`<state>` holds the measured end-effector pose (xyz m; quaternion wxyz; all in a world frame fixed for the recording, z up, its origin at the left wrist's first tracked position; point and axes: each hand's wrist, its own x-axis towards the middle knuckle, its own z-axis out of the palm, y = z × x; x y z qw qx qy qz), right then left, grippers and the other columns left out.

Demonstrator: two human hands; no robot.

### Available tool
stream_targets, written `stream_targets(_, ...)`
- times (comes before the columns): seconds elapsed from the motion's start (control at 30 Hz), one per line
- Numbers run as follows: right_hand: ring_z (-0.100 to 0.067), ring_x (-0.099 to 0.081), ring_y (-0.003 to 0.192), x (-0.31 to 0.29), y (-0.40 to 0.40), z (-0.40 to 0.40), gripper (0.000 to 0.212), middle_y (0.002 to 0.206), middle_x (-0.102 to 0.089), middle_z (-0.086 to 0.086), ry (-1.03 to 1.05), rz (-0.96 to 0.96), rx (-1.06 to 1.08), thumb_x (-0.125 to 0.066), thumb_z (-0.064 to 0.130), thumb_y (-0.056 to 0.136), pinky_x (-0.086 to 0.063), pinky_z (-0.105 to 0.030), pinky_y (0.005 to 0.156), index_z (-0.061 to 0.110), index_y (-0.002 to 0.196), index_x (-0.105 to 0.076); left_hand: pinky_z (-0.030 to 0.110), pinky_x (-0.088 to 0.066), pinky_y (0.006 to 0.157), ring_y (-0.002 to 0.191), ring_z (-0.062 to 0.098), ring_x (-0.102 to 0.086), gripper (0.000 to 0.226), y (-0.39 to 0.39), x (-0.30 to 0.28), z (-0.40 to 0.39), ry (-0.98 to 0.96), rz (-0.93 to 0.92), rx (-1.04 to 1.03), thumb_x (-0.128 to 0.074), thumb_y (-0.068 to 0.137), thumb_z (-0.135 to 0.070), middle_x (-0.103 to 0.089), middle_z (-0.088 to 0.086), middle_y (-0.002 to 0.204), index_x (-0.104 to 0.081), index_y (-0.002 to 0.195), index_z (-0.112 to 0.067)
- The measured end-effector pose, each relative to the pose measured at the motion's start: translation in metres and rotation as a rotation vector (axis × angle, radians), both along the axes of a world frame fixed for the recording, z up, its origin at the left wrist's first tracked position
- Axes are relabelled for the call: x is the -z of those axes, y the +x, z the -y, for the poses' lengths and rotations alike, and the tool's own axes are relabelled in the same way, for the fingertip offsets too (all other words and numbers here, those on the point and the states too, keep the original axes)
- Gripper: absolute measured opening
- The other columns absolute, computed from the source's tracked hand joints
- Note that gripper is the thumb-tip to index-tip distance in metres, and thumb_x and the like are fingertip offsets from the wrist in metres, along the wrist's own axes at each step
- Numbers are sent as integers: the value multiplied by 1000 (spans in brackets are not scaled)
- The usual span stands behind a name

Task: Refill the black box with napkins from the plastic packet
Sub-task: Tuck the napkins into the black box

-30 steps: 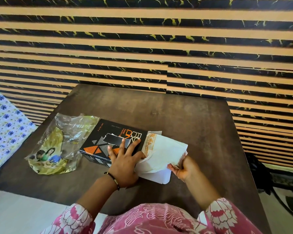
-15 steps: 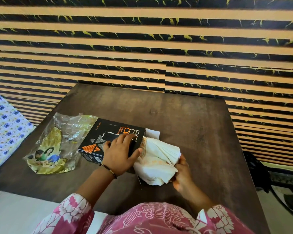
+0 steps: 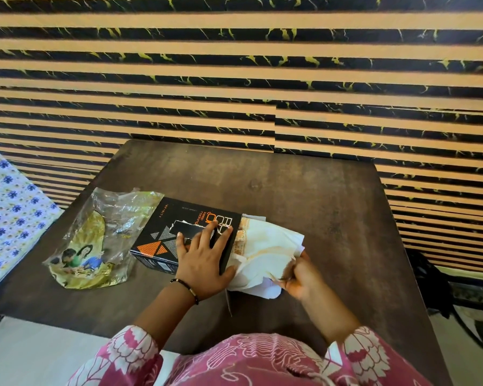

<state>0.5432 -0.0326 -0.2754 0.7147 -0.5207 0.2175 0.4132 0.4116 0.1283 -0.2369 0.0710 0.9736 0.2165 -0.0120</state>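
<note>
The black box [image 3: 162,232] with orange triangles lies flat on the dark wooden table [image 3: 304,196], its right end open. My left hand [image 3: 204,257] lies flat on the box top, fingers spread, pressing it down. A bunch of white napkins [image 3: 265,254] with an orange border sticks out of the open end. My right hand [image 3: 299,274] grips the napkins' outer end, bunching them against the opening. The crumpled plastic packet [image 3: 95,240], clear with a yellow print, lies to the left of the box and looks empty.
A striped wall panel [image 3: 262,79] stands right behind the table. A blue-flowered cloth [image 3: 9,215] lies at the far left. A loose box flap [image 3: 229,302] juts toward me under the napkins. Dark cables [image 3: 444,296] lie on the floor at right.
My right hand has pushed the napkins leftward against the box's open end and crumpled them. My left hand slid up a little on the box top and stays pressed there.
</note>
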Motion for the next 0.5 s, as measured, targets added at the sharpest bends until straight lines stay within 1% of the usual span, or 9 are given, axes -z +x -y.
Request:
stream_targets(0.07,-34,-65,95,-4,4,-3,26,110,-66,-14,10,-28,-19,-40,14,96,-57,-43,51,20,112,-59,65,-3,109,137,31,-29,84,1,-1,-1,11,1,-13,-17,67,-67,-13,6,155,-9,144,-36)
stream_targets(0.13,-34,-66,95,-7,4,-6,26,110,-67,-16,35,-35,-30,-41,14,96,-58,-43,52,17,116,-58,65,-1,109,138,31,-27,83,2,0,-1,20,-13,-14,-11,66,-65,-12,6,156,-6,144,-36)
stream_targets(0.17,-34,-65,98,-6,2,-7,27,113,-66,-16,35,-24,-31,-40,15,96,-58,-45,56,17,118,-57,66,-1,109,138,31,-27,82,1,2,0,23,-14,-14,-11,67,-65,-12,7,156,-7,144,-35)
stream_targets(0.23,-34,-61,107,0,-5,-6,31,121,-62,-13,-3,50,-29,-37,17,96,-57,-52,72,22,123,-52,67,-3,108,135,32,-32,80,1,3,1,26,14,-15,-16,70,-64,-16,8,155,-12,144,-34)
stream_targets(0.27,-35,-59,110,4,-9,-4,34,124,-60,-12,-9,112,-28,-38,13,95,-55,-53,79,23,125,-49,67,-5,107,133,33,-34,80,1,3,1,24,28,-13,-19,70,-63,-18,8,155,-14,144,-33)
stream_targets(0.3,-35,-58,111,7,-13,0,39,125,-59,-13,8,174,-37,-40,6,93,-54,-51,81,23,127,-48,67,-5,107,132,33,-35,81,0,3,1,18,30,-11,-21,69,-63,-18,7,154,-14,144,-33)
stream_targets(0.37,-30,-61,105,8,-20,7,49,122,-60,-12,57,263,-64,-45,-8,88,-57,-44,75,18,129,-47,66,-3,109,134,31,-32,82,-2,2,0,1,14,-12,-18,67,-63,-13,5,155,-10,144,-34)
stream_targets(0.43,-23,-64,96,7,-21,12,49,115,-63,-9,69,301,-84,-47,-10,87,-60,-36,67,18,127,-48,64,-1,109,136,29,-30,82,-3,2,-1,-19,21,-18,-11,68,-69,-11,4,156,-9,144,-36)
stream_targets(0.5,-21,-64,95,6,-20,13,51,111,-64,-4,80,289,-111,-48,-10,87,-60,-36,63,22,127,-48,63,1,110,137,28,-29,85,-3,2,-1,-35,45,-26,2,70,-78,-12,3,156,-11,143,-37)
